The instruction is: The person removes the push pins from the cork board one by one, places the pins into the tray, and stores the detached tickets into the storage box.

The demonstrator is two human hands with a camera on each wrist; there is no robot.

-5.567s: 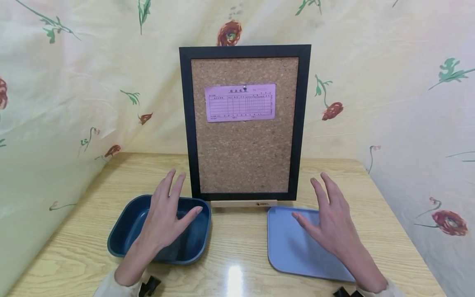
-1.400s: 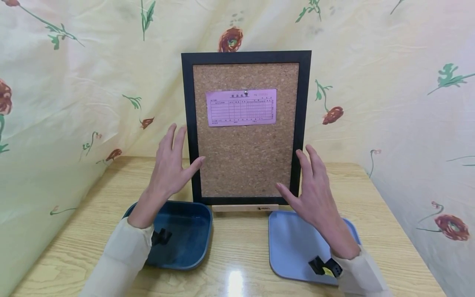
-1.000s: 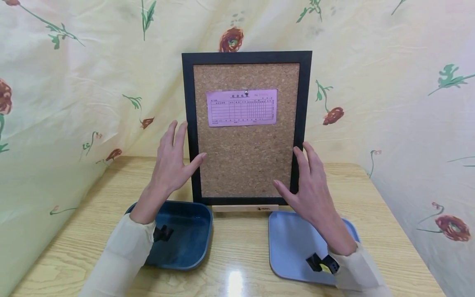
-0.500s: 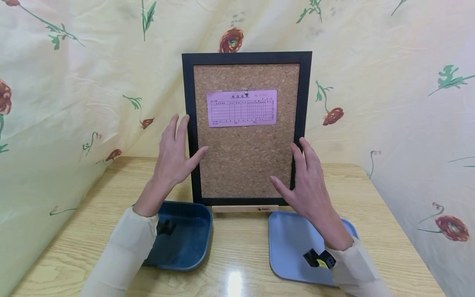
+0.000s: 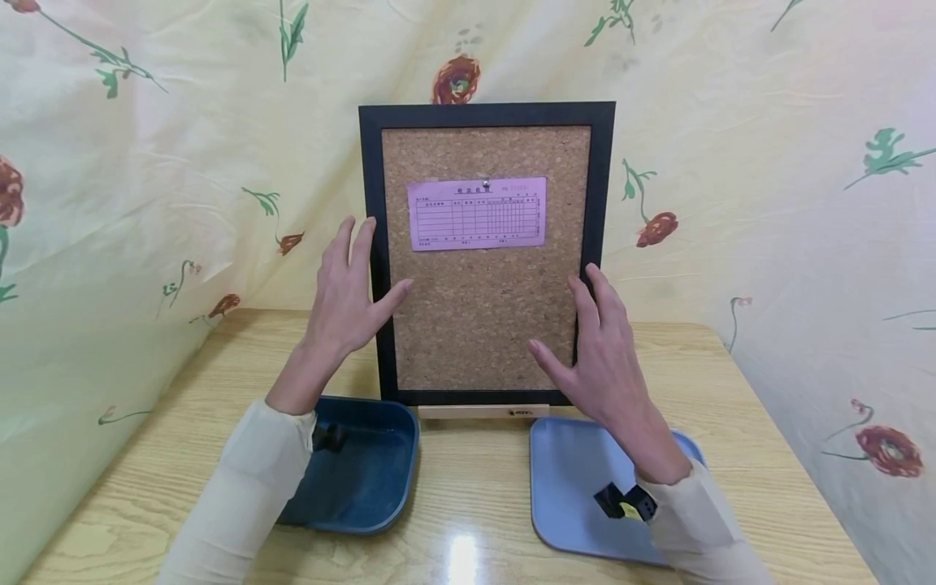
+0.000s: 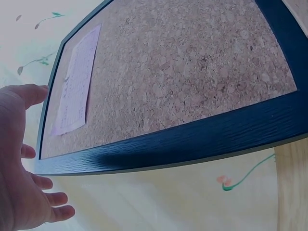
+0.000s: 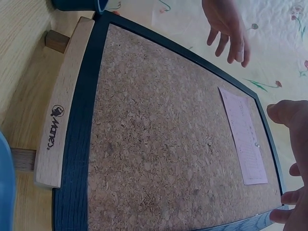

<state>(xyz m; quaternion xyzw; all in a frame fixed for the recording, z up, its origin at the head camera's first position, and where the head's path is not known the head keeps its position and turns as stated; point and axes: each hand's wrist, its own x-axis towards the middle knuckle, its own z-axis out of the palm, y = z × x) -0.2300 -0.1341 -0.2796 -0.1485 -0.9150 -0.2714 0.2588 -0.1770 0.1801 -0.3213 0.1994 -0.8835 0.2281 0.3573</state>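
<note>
The black-framed corkboard (image 5: pixel 483 325) stands toward the far edge of the bench (image 5: pixel 475 475), its long axis running up and down, between the left hand (image 5: pixel 344 301) and right hand (image 5: pixel 603 357), neither plainly nearer. The pink receipt slip (image 5: pixel 478 221) lies higher than both thumbs, long axis level, print facing the person. Each grip is spread, holding nothing; I cannot tell whether fingertips touch the frame.

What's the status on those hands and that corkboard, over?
Left hand and right hand flank the corkboard, holding nothing; contact unclear. Corkboard stands on a wooden ledge, purple slip pinned up. Basin and tray sit lower, seemingly out of the way.
</note>
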